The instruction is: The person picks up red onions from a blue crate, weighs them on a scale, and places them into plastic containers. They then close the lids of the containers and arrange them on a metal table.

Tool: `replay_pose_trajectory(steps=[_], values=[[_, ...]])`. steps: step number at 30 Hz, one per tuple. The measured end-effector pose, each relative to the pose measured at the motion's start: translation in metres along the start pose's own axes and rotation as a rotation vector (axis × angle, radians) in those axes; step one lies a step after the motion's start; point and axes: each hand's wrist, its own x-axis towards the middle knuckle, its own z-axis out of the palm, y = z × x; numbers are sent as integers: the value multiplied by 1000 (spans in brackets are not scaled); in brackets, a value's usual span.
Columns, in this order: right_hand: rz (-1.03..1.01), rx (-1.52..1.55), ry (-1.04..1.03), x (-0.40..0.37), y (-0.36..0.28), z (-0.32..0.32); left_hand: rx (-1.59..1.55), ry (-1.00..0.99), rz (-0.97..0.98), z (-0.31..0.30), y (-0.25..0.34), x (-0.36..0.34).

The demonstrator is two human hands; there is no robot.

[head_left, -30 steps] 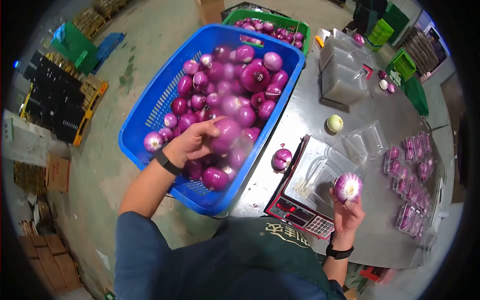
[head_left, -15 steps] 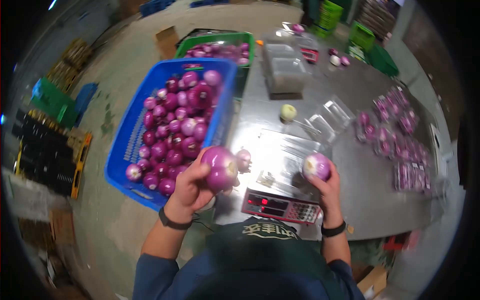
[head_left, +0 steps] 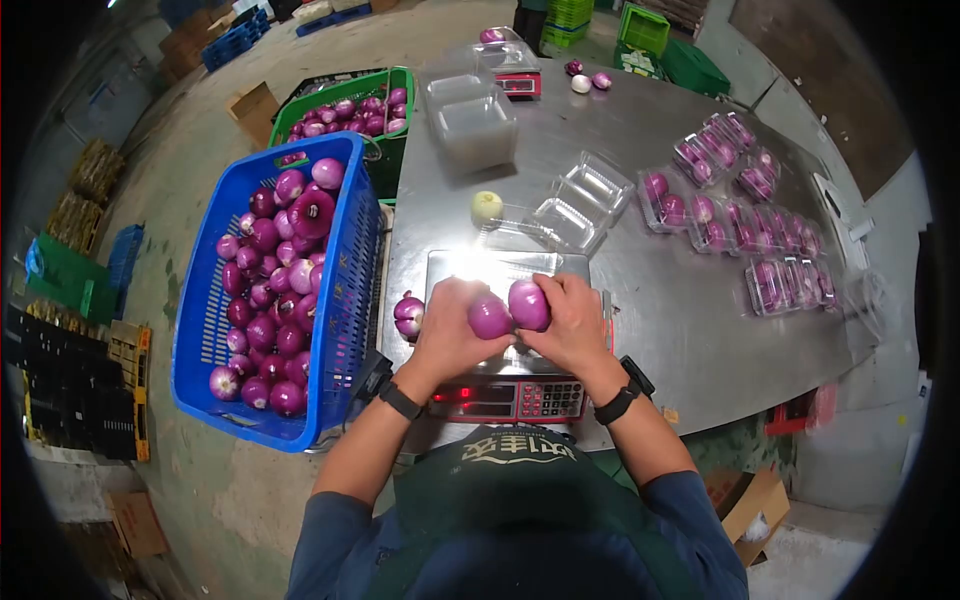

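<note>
Above the scale point(head_left: 508, 398), my left hand point(head_left: 450, 328) wraps round a purple onion point(head_left: 489, 316). My right hand point(head_left: 572, 318) grips another purple onion point(head_left: 529, 305), close beside the first. Both hands are over the scale's metal plate point(head_left: 445, 266), which they partly hide. To the left of my left hand a loose purple onion point(head_left: 409, 315) lies on the steel table. A pale peeled onion point(head_left: 487, 207) and an open clear plastic box point(head_left: 583, 205) are beyond the scale.
A blue basket point(head_left: 345, 270) full of purple onions stands left of the table point(head_left: 680, 330), with a green crate point(head_left: 400, 82) behind it. Stacked clear trays point(head_left: 472, 125) and a second scale point(head_left: 518, 84) are farther back. Packed onion boxes point(head_left: 788, 285) lie at the right.
Both hands have come together over the scale with their onions, which were held apart before. The view has shifted, with the basket and table now farther left in it.
</note>
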Motion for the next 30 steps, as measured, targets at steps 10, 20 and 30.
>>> replay_pose_trajectory(steps=[10, 20, 30], values=[[274, 316, 111, -16, 15, -1, -339, 263, -270, 17, -41, -39], [931, 868, 88, 33, 62, 21, -1085, 295, -888, 4, -39, -70], [164, 308, -376, -30, 47, -38, -1453, 55, -886, -10, -26, -79]])
